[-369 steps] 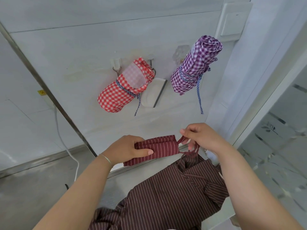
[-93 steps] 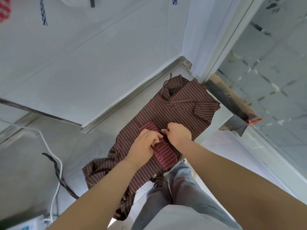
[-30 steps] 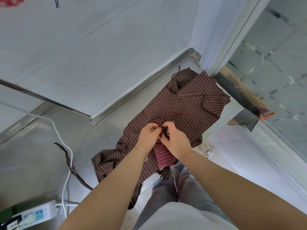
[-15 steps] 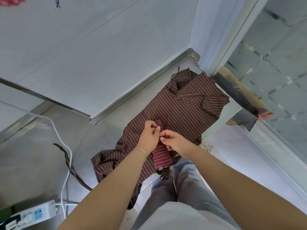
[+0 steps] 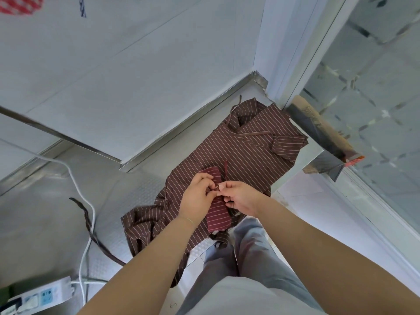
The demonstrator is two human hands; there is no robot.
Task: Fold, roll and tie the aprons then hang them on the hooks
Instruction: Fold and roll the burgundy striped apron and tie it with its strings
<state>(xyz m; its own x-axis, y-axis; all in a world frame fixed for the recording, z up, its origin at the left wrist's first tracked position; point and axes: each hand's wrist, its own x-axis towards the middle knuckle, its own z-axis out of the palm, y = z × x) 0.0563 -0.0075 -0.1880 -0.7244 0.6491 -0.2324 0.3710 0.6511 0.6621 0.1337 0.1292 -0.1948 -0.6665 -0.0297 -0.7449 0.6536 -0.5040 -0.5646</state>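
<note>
Left hand [image 5: 197,196] and right hand [image 5: 241,197] pinched the thin tie strap [image 5: 225,170] over the rolled red striped apron [image 5: 217,214], which lay on the brown striped apron [image 5: 250,153]. Cloth likely soft, light; best held at strap.

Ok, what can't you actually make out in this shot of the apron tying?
- Knot on the red roll, head view: the left hand and right hand cover it, so tied or not is unclear.
- Checked apron, head view: cut off by the top edge; its hook is out of frame.
- Brown apron, head view: its near part is hidden under the arms.
</note>
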